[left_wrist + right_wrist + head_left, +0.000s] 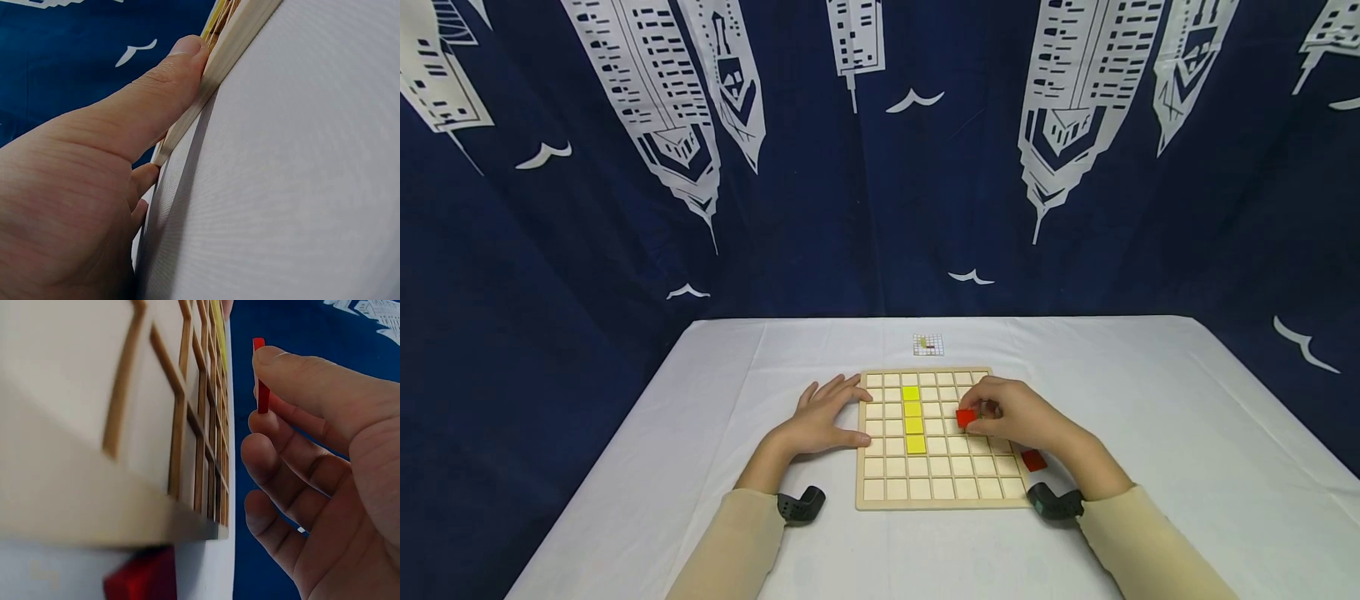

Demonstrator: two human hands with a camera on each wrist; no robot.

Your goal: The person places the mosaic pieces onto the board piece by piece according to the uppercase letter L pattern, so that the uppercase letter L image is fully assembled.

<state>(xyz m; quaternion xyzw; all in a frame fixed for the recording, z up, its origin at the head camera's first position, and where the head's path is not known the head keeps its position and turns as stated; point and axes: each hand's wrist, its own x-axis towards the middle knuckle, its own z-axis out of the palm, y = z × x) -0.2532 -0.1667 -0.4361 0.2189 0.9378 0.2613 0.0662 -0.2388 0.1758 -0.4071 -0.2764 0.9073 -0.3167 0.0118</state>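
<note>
A wooden grid board (880,504) lies on the white table, with several yellow square tiles (913,425) in one column left of its middle. My left hand (823,421) rests at the board's left edge, fingers spread, thumb and fingertips touching the frame. My right hand (1018,412) pinches a red square tile (966,418) between thumb and fingers over the right part of the grid. In the right wrist view this red tile (262,394) is seen edge-on, held above the board. The other fingers of that hand are loosely bent.
Another red tile (1033,460) lies by the board's right edge, beneath the right forearm. A small printed grid card (928,345) sits behind the board. Each wrist wears a black camera. A dark blue curtain (880,208) hangs behind the white table (790,342).
</note>
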